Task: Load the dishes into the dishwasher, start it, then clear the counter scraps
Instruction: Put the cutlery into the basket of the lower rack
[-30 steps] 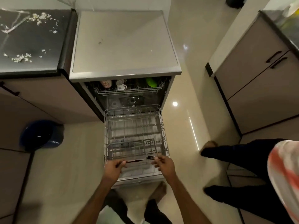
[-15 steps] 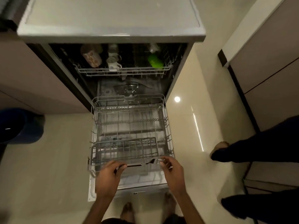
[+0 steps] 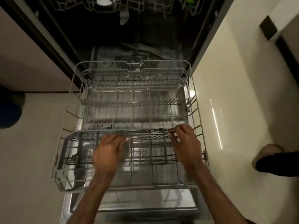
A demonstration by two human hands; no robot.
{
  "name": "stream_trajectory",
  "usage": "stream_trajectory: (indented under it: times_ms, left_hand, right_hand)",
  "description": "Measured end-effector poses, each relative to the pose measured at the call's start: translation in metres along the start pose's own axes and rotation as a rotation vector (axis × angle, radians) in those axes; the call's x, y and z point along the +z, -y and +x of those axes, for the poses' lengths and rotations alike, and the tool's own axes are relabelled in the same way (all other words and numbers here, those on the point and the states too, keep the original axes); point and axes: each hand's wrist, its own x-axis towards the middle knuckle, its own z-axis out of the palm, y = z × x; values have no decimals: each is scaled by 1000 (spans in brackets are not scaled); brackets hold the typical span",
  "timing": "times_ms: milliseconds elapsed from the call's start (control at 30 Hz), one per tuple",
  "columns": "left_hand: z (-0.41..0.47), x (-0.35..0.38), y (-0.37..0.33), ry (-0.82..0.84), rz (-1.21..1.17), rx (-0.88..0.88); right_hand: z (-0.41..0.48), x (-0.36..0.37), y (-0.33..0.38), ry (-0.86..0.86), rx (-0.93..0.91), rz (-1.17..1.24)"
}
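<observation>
Two hands hold the slim silver metal fork [image 3: 145,136] level over the far rim of the grey plastic cutlery basket [image 3: 69,143], which sits at the near edge of the grey wire lower rack [image 3: 196,110]. The fork is farther in and lower than half a second ago. Left hand [image 3: 108,152] pinches the handle end, right hand [image 3: 186,147] pinches near the tines. The fork is not yet slotted, and the basket ribs may block it. Green item [image 3: 189,0] in upper rack [image 3: 103,8]; dark blue bin [image 3: 9,110] on the floor left; another person's foot [image 3: 265,152] on the floor right.

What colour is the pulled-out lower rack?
The lower rack is light grey wire; head view shows it best.
</observation>
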Motion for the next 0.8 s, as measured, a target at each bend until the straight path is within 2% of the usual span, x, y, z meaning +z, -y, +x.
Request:
stream_trajectory:
  times_ms: [100, 167, 300, 433, 533, 633, 800]
  left_hand:
    - [13, 19, -2, -55, -43, -6]
    - [18, 29, -6, -33, -19, 46]
    - [21, 33, -8, -51, -18, 99]
    - [17, 34, -13, 13, -2, 131]
    - [16, 36, -15, 68, 37, 134]
    - [17, 34, -16, 70, 58, 123]
    - [15, 29, -14, 86, 93, 74]
  right_hand:
    - [9, 6, -15, 33, -12, 10]
    - [13, 5, -25, 59, 16, 39]
    - [6, 3, -33, 188, 46, 18]
    - [-1, 0, -36, 261, 59, -24]
    - [-3, -1, -34, 261, 86, -60]
    - [-3, 2, -27, 230, 70, -117]
    - [-4, 5, -17, 271, 3, -166]
